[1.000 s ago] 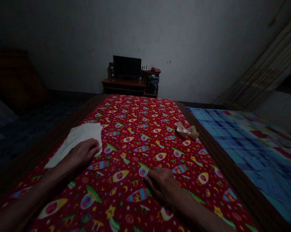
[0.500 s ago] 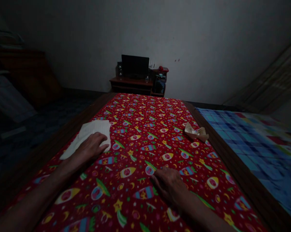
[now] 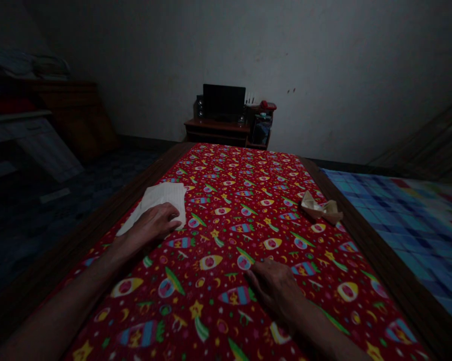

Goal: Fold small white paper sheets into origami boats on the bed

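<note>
My left hand [image 3: 151, 228] lies palm down on the near end of a white sheet of paper [image 3: 164, 197], fingers loosely curled over its edge. The paper rests at the left side of a red cloth printed with rockets and stars [image 3: 248, 200]. My right hand [image 3: 274, 286] lies flat on the red cloth in the middle, fingers stretched out, holding nothing. A crumpled tan piece of paper [image 3: 319, 208] sits near the cloth's right edge, well away from both hands.
Dark wooden borders run along both sides of the cloth. A blue checked cloth [image 3: 410, 215] lies to the right. By the far wall a low wooden stand [image 3: 216, 131] carries a dark screen [image 3: 224, 102] and small items. Furniture stands dim at the left.
The view has swung to the left, so everything sits further right in the picture. Both hands stay where they were on the paper and the cloth.
</note>
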Demonstrator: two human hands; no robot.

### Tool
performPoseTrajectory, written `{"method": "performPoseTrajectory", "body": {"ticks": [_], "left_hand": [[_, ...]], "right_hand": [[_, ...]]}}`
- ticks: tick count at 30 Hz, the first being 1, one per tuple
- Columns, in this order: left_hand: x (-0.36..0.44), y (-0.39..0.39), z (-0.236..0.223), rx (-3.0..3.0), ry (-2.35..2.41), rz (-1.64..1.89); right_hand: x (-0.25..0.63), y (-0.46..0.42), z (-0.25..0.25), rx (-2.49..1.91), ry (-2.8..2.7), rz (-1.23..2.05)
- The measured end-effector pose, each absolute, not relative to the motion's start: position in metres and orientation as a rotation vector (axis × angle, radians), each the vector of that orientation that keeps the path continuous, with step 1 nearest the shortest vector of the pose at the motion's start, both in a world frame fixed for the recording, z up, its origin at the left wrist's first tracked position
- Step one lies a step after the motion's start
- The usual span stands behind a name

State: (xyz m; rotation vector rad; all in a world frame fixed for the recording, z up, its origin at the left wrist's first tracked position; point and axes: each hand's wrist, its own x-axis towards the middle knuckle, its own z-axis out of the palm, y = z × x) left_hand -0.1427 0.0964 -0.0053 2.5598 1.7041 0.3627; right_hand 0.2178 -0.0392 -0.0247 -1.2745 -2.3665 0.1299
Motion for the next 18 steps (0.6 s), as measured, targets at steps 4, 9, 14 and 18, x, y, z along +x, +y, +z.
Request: {"method": "performPoseTrajectory", "body": {"ticks": [4,9,14,18], "left_hand": [[-0.142,0.096,-0.006,2.552,1.695,0.358],[-0.151,0.098,0.005,2.532,1.605,0.305],[-0.179,0.098,0.014,2.499,1.669,0.246],[-0.205,0.083,0.015,2.555,1.62,0.153]], "right_hand": [[0.218,-0.039,-0.027,-1.291,-2.371,0.124],[0.22,-0.038,-0.03,-1.268,-2.377,0.116],[0.218,-0.039,-0.026,-1.282,-2.374,0.144],[0.218,-0.039,-0.026,-1.278,-2.367,0.137]]}}
